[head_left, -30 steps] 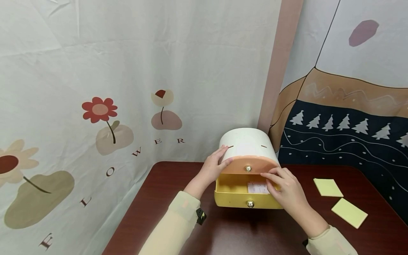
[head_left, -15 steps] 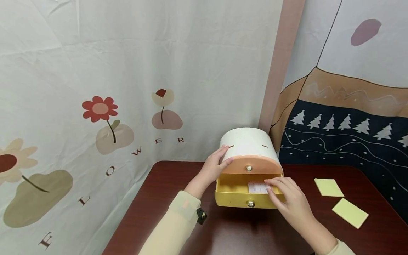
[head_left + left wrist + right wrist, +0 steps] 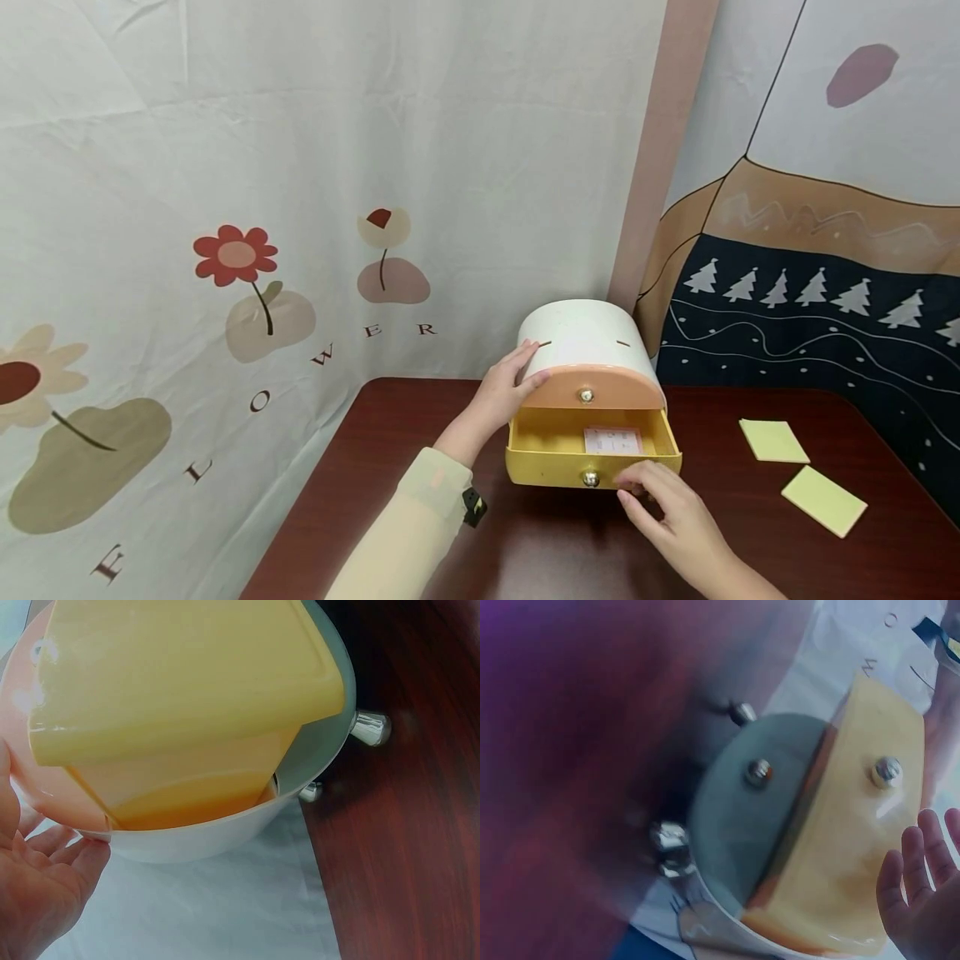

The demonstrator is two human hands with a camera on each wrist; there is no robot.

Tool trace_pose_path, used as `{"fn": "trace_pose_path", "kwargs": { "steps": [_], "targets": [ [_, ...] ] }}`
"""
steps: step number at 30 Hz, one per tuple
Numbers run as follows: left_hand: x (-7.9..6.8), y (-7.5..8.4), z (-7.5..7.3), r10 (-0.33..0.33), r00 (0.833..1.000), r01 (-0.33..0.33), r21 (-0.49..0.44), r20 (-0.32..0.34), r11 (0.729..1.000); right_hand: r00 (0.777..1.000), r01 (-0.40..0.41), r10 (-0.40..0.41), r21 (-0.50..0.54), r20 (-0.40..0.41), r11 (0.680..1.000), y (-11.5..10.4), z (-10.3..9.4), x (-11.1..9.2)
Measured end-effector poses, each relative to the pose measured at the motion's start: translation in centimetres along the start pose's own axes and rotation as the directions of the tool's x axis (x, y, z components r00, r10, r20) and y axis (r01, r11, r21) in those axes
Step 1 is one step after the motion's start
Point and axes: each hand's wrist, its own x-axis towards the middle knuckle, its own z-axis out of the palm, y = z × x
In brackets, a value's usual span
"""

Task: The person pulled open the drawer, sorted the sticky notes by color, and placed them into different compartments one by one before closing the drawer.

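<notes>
A small rounded drawer box [image 3: 581, 333] with a white shell stands at the back of the table. Its orange top drawer [image 3: 551, 390] is closed; the yellow drawer [image 3: 547, 470] below is pulled out, with a printed paper slip [image 3: 612, 440] lying inside. My left hand [image 3: 501, 393] rests on the box's left side, thumb at the edge of the orange front. Just right of the yellow drawer's silver knob [image 3: 590, 478] is my right hand [image 3: 667, 508], fingers loosely bent and holding nothing. The right wrist view also shows a grey-green lower drawer [image 3: 735, 795] under the yellow one.
Two yellow sticky-note pads, a farther pad [image 3: 774, 440] and a nearer pad [image 3: 823, 501], lie on the dark red table [image 3: 525, 550] to the right. Behind the box hangs a flower-printed curtain [image 3: 480, 167]. Short silver feet [image 3: 370, 728] hold the box up.
My right hand has moved from over the drawer's right side down to its front near the knob, uncovering the whole paper slip. The left hand has stayed in place.
</notes>
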Motion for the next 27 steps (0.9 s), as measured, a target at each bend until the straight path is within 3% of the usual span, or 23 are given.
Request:
{"fn": "trace_pose_path", "kwargs": {
  "steps": [6,8,10,12,15,17,19,22,24,27],
  "targets": [
    [0.1,0.0,0.0,-0.004,1.000,0.004,-0.003,-0.001,1.000,0.996,-0.088,0.082,0.177,0.044,0.980,0.1,1.2,-0.8],
    [0.1,0.0,0.1,-0.003,1.000,0.003,-0.002,-0.001,1.000,0.986,-0.156,0.139,0.241,0.087,0.958,0.0,1.5,-0.9],
    [0.1,0.0,0.1,0.001,1.000,-0.001,-0.001,-0.002,1.000,0.956,-0.280,0.234,0.309,0.178,0.909,0.0,1.6,-0.9],
    [0.1,0.0,0.1,0.005,1.000,-0.005,-0.002,-0.003,1.000,0.896,-0.429,0.333,0.375,0.295,0.822,0.0,1.7,-0.8],
    [0.1,0.1,0.1,0.001,1.000,-0.001,-0.008,-0.001,1.000,0.769,-0.631,0.439,0.439,0.465,0.640,0.2,1.8,-0.6],
    [0.0,0.1,0.1,-0.003,1.000,0.003,-0.011,0.000,1.000,0.701,-0.710,0.466,0.465,0.540,0.529,0.4,1.9,-0.5],
    [0.0,0.1,0.0,-0.009,1.000,0.009,-0.012,0.002,1.000,0.651,-0.758,0.472,0.483,0.594,0.439,0.6,2.0,-0.4],
    [0.0,0.1,0.0,-0.011,1.000,0.011,-0.008,0.003,1.000,0.590,-0.807,0.454,0.504,0.668,0.306,0.8,2.1,-0.3],
    [0.0,0.1,0.1,-0.013,1.000,0.013,-0.007,0.002,1.000,0.565,-0.823,0.405,0.530,0.719,0.207,1.0,2.1,-0.3],
    [-0.1,0.1,0.1,-0.011,1.000,0.011,-0.006,-0.001,1.000,0.565,-0.817,0.259,0.575,0.783,0.044,1.3,2.1,-0.4]
  ]
}}
